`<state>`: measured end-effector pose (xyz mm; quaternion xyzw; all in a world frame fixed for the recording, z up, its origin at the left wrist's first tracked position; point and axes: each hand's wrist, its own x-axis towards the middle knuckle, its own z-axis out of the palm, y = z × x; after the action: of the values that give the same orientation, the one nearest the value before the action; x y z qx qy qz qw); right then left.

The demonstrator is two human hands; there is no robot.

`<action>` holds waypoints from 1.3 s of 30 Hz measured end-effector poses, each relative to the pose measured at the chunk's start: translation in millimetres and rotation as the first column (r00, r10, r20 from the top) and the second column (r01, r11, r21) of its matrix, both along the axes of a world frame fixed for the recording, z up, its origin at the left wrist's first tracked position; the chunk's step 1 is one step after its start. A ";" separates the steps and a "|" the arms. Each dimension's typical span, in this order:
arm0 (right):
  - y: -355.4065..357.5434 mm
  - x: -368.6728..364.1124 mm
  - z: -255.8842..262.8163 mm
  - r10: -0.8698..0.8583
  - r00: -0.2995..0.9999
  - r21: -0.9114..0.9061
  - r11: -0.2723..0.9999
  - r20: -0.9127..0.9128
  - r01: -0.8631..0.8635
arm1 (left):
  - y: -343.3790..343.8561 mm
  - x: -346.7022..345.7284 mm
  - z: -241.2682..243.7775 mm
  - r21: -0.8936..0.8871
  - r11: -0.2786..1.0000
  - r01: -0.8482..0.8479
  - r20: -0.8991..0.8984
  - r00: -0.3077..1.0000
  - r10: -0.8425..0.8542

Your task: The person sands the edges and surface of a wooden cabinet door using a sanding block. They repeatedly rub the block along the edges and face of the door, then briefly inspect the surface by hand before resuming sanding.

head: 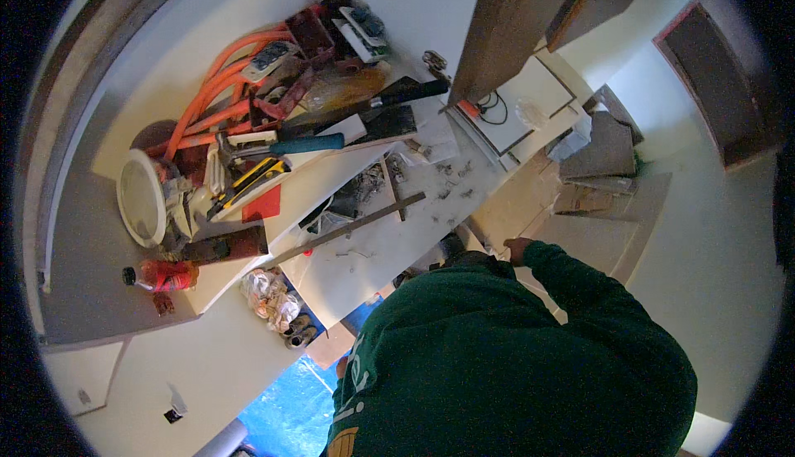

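Observation:
My right hand (517,250) is at the end of a green sleeve, low beside my body. Its fingers are too small and dim to tell whether they hold anything. Only a bit of my left hand (341,367) shows past the left side of my green sweatshirt (515,357); the rest is hidden. Before me, a long thin strip (366,218) lies across a pale work surface (372,264) strewn with dark debris. Beyond it, a hammer with a teal handle (307,144) and a yellow and black utility knife (251,180) lie on a raised ledge.
Orange corrugated conduit (217,66) curls around red toolboxes (310,35) on the ledge. A white round-rimmed bucket (141,198) and a bottle with a red label (168,275) are at left. Brown panels (503,22) stand upright. Cardboard (584,199) is at right; shoes (301,333) are below.

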<state>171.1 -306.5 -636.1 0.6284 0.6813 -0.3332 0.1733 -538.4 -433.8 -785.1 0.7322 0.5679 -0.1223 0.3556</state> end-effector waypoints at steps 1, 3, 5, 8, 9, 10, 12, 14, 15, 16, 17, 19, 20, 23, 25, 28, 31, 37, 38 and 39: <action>-26.4 20.4 -23.1 0.035 0.999 -0.042 0.998 0.007 -0.035 | 9.5 -2.8 3.5 -0.022 0.999 0.044 -0.003 0.999 -0.044; -26.3 15.7 -26.9 -0.065 0.997 -0.088 0.994 0.029 0.068 | 23.2 -19.0 3.6 0.012 0.998 0.056 -0.033 0.998 -0.055; -22.7 -4.2 -1.3 -0.335 0.937 -0.125 0.930 0.097 0.346 | 45.0 -37.6 13.0 0.108 0.990 0.093 -0.029 0.995 -0.090; -40.3 8.1 -21.0 -0.514 0.854 0.013 0.857 0.074 0.515 | 67.3 -32.2 27.1 -0.013 0.958 -0.287 0.248 0.927 0.281; -40.4 8.0 -26.0 -0.532 0.842 0.093 0.846 0.093 0.524 | 73.9 -19.1 31.9 -0.330 0.739 -0.587 0.308 0.673 0.672; -23.3 3.4 -14.7 -0.580 0.810 -0.076 0.807 0.089 0.586 | 76.1 -12.1 36.7 -0.605 0.359 -0.710 0.217 0.287 0.933; -24.8 -1.9 -15.9 -0.558 0.827 -0.042 0.827 0.064 0.561 | 75.7 -7.0 42.3 -0.211 0.785 -0.582 0.384 0.690 0.614; -32.5 -3.8 -22.9 -0.518 0.853 -0.077 0.850 0.059 0.521 | 66.9 2.4 42.0 -0.230 0.726 -0.648 0.387 0.623 0.679; -25.2 -7.6 -22.5 -0.487 0.872 -0.112 0.864 0.057 0.490 | 73.4 11.3 37.4 -0.447 0.455 -0.770 0.330 0.331 0.884; -13.8 -11.0 -22.7 -0.453 0.890 -0.147 0.878 0.054 0.456 | 73.0 8.6 40.4 -0.076 0.872 -0.484 0.331 0.813 0.480; -6.7 -12.4 -20.1 -0.251 0.968 -0.250 0.935 0.032 0.250 | 70.3 4.5 44.5 0.233 0.971 0.047 0.089 0.994 -0.070; 1.3 -20.5 -11.5 -0.281 0.948 -0.132 0.956 -0.152 0.262 | 42.7 -10.1 20.4 0.280 0.957 -0.080 0.194 0.981 0.026; 4.9 -20.4 -16.2 -0.290 0.935 -0.084 0.957 -0.202 0.279 | 40.8 -6.0 18.1 0.133 0.991 -0.004 -0.022 1.000 0.007; 13.0 -3.1 -44.4 -0.314 0.942 -0.074 0.949 -0.119 0.307 | 13.0 -1.2 13.6 0.098 0.987 -0.124 -0.005 0.992 0.125; 31.1 -8.7 -37.9 -0.307 0.949 -0.088 0.950 -0.074 0.300 | -0.3 -5.0 16.5 0.065 0.989 -0.136 -0.021 0.990 0.138; 49.1 -12.3 -24.9 -0.396 0.915 -0.168 0.910 -0.078 0.379 | -25.7 0.3 25.6 0.076 0.941 -0.329 0.063 0.944 0.325; 51.0 -0.6 -38.6 -0.377 0.921 -0.168 0.918 -0.096 0.358 | -28.7 9.2 33.2 0.077 0.984 -0.159 -0.045 0.986 0.162; 75.7 4.7 -47.3 -0.368 0.913 -0.204 0.921 -0.179 0.331 | 2.1 49.2 83.8 0.068 0.918 -0.392 0.076 0.919 0.387; 75.8 5.3 -52.8 -0.376 0.910 -0.244 0.912 -0.176 0.330 | 3.4 47.1 81.9 0.127 0.974 -0.190 -0.045 0.979 0.196; 82.4 12.3 -62.6 -0.365 0.916 -0.266 0.911 -0.169 0.314 | 5.5 56.2 84.1 0.113 0.977 -0.178 -0.092 0.978 0.189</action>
<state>183.4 -224.1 -698.7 0.6732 0.5318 -0.5018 0.1103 -482.2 -428.2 -701.0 0.6870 0.6562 -0.0961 0.2972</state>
